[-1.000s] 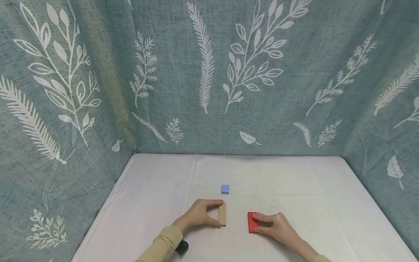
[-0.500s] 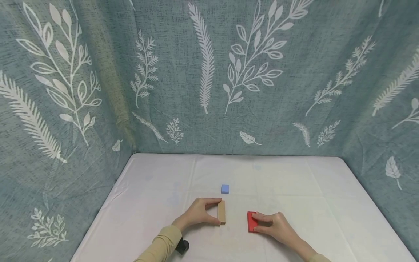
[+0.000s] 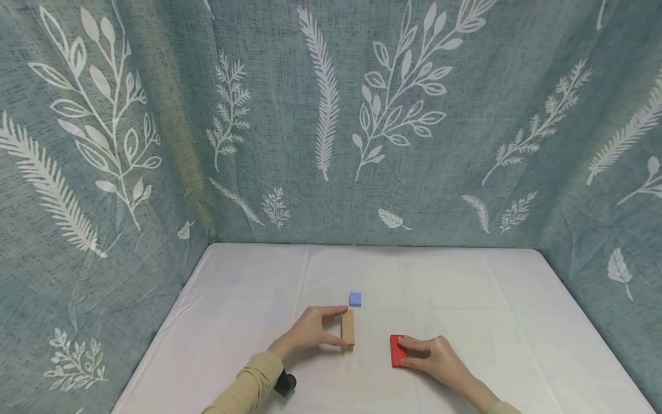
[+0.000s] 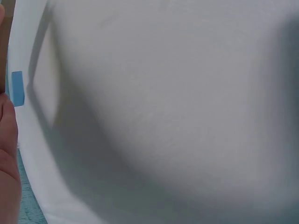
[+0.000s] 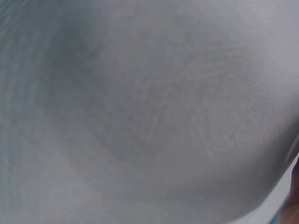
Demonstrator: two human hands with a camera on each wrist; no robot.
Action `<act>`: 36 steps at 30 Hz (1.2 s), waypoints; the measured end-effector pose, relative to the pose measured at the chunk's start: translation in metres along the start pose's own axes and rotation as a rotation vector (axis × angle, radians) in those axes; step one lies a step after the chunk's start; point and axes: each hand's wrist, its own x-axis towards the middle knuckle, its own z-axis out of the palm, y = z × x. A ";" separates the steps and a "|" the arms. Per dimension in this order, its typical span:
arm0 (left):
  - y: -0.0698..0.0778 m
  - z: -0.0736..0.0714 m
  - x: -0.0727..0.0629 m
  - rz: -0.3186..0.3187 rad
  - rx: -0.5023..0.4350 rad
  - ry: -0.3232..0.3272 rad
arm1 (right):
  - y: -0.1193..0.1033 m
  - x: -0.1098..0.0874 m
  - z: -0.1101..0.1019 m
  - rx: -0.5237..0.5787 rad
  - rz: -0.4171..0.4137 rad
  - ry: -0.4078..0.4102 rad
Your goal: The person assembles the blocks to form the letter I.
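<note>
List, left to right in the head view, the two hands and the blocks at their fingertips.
Left hand → tan block → red block → right hand.

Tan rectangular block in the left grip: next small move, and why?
Probably nudge the tan rectangular block toward the small square blue block: the left grip pinches the tan block at both ends; in the head view its far end appears just short of the blue block. The red rectangular block lies clear of that path.
</note>
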 end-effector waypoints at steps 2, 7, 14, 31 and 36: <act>0.003 -0.003 0.001 0.000 -0.007 0.003 | 0.000 0.000 0.000 -0.001 0.001 0.000; 0.012 -0.010 0.003 0.010 -0.024 0.012 | -0.001 0.000 0.000 0.001 0.004 -0.004; 0.025 -0.019 0.009 0.003 -0.038 0.024 | -0.003 0.000 -0.001 0.007 0.020 -0.013; 0.044 -0.031 0.021 -0.005 -0.034 0.034 | -0.003 0.000 0.000 -0.004 0.008 -0.004; 0.047 -0.032 0.025 -0.001 -0.024 0.047 | -0.003 -0.001 0.000 -0.003 0.012 -0.009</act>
